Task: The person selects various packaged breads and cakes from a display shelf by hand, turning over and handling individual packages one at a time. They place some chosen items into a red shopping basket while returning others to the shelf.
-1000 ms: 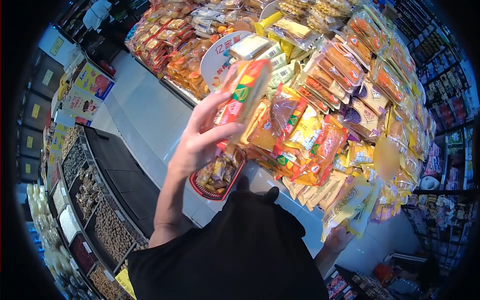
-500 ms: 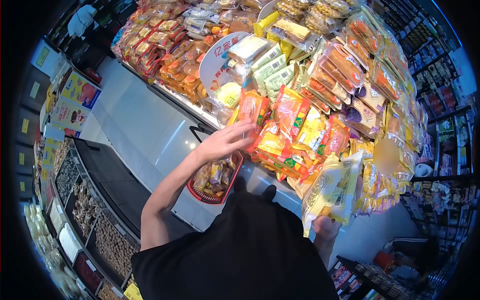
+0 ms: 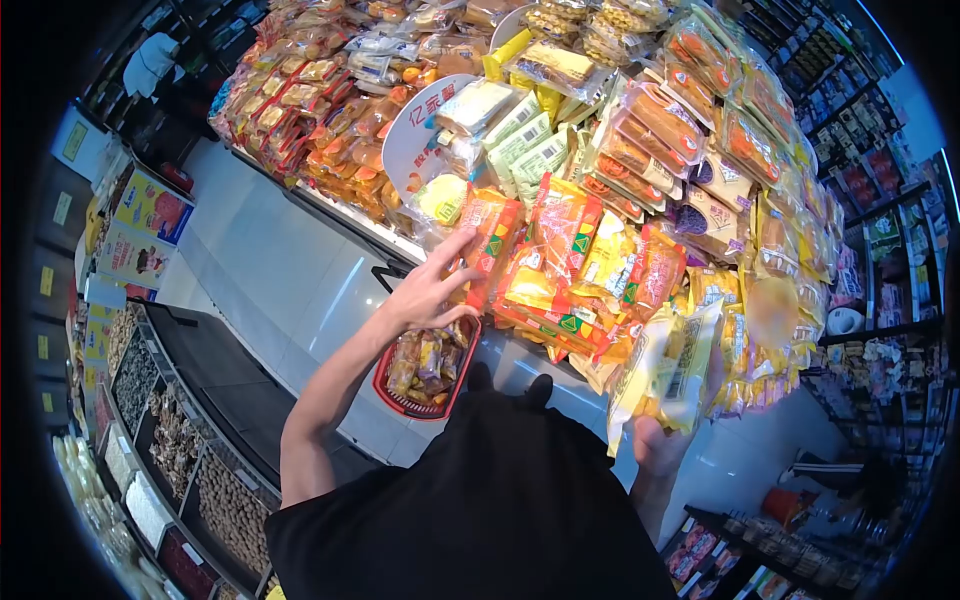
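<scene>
My left hand (image 3: pixel 428 292) is at the near left edge of the display, thumb and fingers spread. Its fingertips are right at a red-and-orange snack packet (image 3: pixel 489 238), which lies beside more red and yellow packets (image 3: pixel 562 232). Low on the right, my right hand (image 3: pixel 658 450) is closed around the lower end of a yellow-and-clear snack package (image 3: pixel 668 365). That package stands up in front of several small yellow packets (image 3: pixel 735 365); the fingers behind it are partly hidden.
A red shopping basket (image 3: pixel 383 392) with wrapped snacks sits on the floor below my left arm. Bins of nuts and dried goods (image 3: pixel 235 495) run along the left. A white round sign (image 3: pixel 405 140) stands among the packets. A person (image 3: pixel 152 65) is at the far left.
My left hand has drawn back slightly to the left, and its thumb and fingers are spread wider. My right hand still holds the yellow-and-clear snack package, which has turned a little.
</scene>
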A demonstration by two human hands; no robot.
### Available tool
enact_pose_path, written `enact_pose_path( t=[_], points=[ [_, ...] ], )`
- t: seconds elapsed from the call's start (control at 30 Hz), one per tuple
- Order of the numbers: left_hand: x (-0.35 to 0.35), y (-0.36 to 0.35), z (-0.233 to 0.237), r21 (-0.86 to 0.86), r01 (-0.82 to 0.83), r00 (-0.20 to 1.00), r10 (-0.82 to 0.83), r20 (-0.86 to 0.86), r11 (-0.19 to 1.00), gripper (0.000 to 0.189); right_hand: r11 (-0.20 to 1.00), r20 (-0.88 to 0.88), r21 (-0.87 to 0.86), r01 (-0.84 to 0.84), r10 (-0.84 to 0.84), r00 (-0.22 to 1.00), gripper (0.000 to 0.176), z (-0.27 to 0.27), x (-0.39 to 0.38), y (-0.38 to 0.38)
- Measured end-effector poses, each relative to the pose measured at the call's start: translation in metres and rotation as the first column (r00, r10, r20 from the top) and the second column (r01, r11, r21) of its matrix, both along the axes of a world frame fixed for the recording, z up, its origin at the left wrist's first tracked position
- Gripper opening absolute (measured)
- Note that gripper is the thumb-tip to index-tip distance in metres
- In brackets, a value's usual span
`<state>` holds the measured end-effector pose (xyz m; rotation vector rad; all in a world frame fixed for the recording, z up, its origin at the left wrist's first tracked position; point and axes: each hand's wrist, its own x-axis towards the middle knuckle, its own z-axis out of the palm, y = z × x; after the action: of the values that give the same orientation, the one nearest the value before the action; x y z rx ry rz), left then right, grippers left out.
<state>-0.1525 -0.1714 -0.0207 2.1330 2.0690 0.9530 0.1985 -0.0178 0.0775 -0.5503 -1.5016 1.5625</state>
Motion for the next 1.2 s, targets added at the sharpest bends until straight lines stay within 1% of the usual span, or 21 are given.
enact_pose_path(
  t=[0.07,0.2,0.27,0.3,0.33,0.37,0.4,0.47,0.57,0.63,0.67,0.73,0.8,0.87,0.93,1.0,1.07,1.1,1.13,1.17,1.2],
  points=[
    [-0.004,0.002,-0.006,0.009,0.013,1.0,-0.013,-0.013,1.0,0.052,0.999,0.039,-0.04,0.008,-0.006,0.999,0.107,0.004,-0.003,0.0],
    [-0.011,0.0,-0.005,0.054,0.049,0.998,-0.051,0.048,0.997,0.054,0.995,0.001,-0.097,0.019,-0.019,1.0,0.099,0.017,-0.015,-0.004],
    [-0.008,-0.002,-0.002,-0.035,0.013,0.999,-0.014,-0.033,0.999,0.06,0.98,0.007,-0.198,0.031,-0.03,1.0,0.095,0.021,-0.015,-0.003],
    [-0.005,-0.004,0.0,-0.037,-0.007,0.999,0.005,-0.05,0.999,0.07,0.98,0.01,-0.196,0.044,-0.043,0.999,0.095,0.018,-0.012,0.0],
    [0.003,-0.005,0.008,-0.034,0.008,0.999,-0.01,-0.047,0.999,0.07,0.987,0.109,-0.131,0.095,-0.081,0.991,0.094,0.011,-0.006,0.006],
    [0.013,-0.009,0.019,-0.082,-0.089,0.991,0.079,-0.112,0.993,0.073,0.988,0.206,-0.064,0.141,-0.126,0.971,0.092,0.009,-0.003,0.009],
    [0.022,-0.012,0.028,-0.124,-0.187,0.97,0.163,-0.181,0.975,0.077,0.986,0.209,-0.061,0.158,-0.142,0.968,0.092,0.012,-0.001,0.01],
    [0.035,-0.016,0.032,-0.048,-0.236,0.966,0.229,-0.123,0.971,0.084,0.973,0.108,-0.157,0.17,-0.154,0.982,0.093,0.023,-0.004,0.011],
    [0.053,-0.006,0.04,0.004,-0.278,0.957,0.277,-0.085,0.961,0.084,0.961,0.121,-0.158,0.228,-0.21,0.97,0.09,0.027,0.002,0.016],
    [0.068,0.01,0.048,-0.011,-0.317,0.946,0.317,0.069,0.948,0.084,0.955,0.133,-0.142,0.259,-0.241,0.961,0.09,0.025,0.005,0.018],
    [0.076,0.021,0.051,-0.012,-0.318,0.945,0.318,0.071,0.948,0.084,0.951,0.136,-0.13,0.28,-0.263,0.955,0.09,0.023,0.005,0.019],
    [0.091,0.048,0.058,-0.004,-0.34,0.898,0.326,0.295,0.94,0.083,0.95,0.131,-0.143,0.279,-0.261,0.956,0.09,0.02,0.007,0.02],
    [0.104,0.072,0.072,-0.045,-0.401,0.892,0.401,0.209,0.915,0.084,0.948,0.121,-0.156,0.277,-0.261,0.958,0.09,0.018,0.007,0.02],
    [0.114,0.091,0.076,-0.106,-0.401,0.872,0.415,0.259,0.91,0.086,0.954,0.13,-0.114,0.276,-0.261,0.956,0.09,0.018,0.008,0.019],
    [0.119,0.105,0.075,-0.217,-0.444,0.877,0.471,0.09,0.869,0.087,0.959,0.13,-0.09,0.269,-0.257,0.958,0.089,0.015,0.011,0.019],
    [0.122,0.107,0.07,-0.201,-0.45,0.878,0.472,0.078,0.87,0.085,0.959,0.129,-0.066,0.276,-0.266,0.955,0.089,0.015,0.012,0.018],
    [0.129,0.101,0.067,-0.011,-0.444,0.893,0.441,-0.093,0.896,0.084,0.963,0.073,-0.121,0.243,-0.236,0.969,0.087,0.015,0.013,0.015],
    [0.136,0.095,0.076,-0.03,-0.374,0.927,0.374,-0.011,0.927,0.081,0.969,0.056,-0.09,0.231,-0.226,0.972,0.087,0.015,0.011,0.013],
    [0.146,0.088,0.088,-0.033,-0.353,0.936,0.353,-0.009,0.935,0.081,0.963,0.06,-0.091,0.253,-0.249,0.967,0.087,0.013,0.013,0.01],
    [0.157,0.081,0.101,-0.119,-0.143,0.896,0.179,0.407,0.983,0.084,0.972,0.141,-0.003,0.236,-0.233,0.962,0.088,0.008,0.014,0.006],
    [0.168,0.075,0.11,-0.112,0.09,0.654,0.026,0.756,0.99,0.089,0.975,0.226,0.083,0.208,-0.222,0.948,0.09,0.005,0.015,0.003]
  ],
)
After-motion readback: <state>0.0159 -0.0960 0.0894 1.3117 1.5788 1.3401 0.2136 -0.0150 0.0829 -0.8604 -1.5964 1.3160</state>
